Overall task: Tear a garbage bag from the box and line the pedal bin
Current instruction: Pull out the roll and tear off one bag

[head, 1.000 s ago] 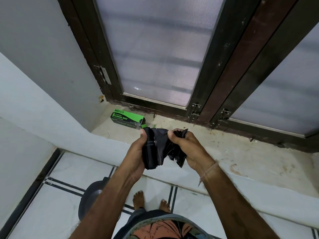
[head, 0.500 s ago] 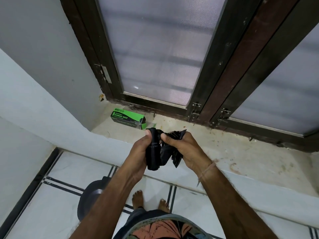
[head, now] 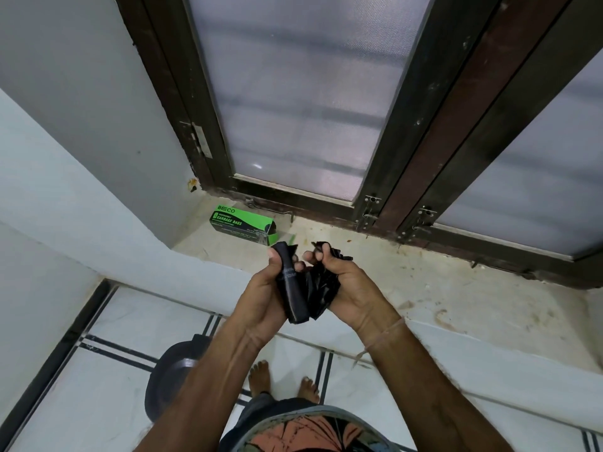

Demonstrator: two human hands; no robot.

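Window [head: 287,102] with frosted panes in a dark frame is filling the upper view. Below it a stained sill [head: 424,288] is running across, and white floor tiles [head: 107,386] with dark lines are lying under that.

Bin [head: 169,376], dark and round, is standing on the floor at lower left, lid closed, partly hidden behind the left forearm. Bare feet are showing just right of it.

Box [head: 243,225], green and black, printed "GARBAGE BAGS", is lying on its side on the sill near the left corner, its open end facing right. It is sitting just beyond the hands, apart from them.

Left hand [head: 261,295] is gripping a rolled black bag [head: 295,288], thumb pressing on the upper end, the roll hanging down past the palm.

Right hand [head: 352,282] is closing its fingers around crumpled black film on the right side of the same bag, bunched between the two hands. Whether the film is torn free of the roll cannot be told. Both hands are hovering over the sill's front edge.
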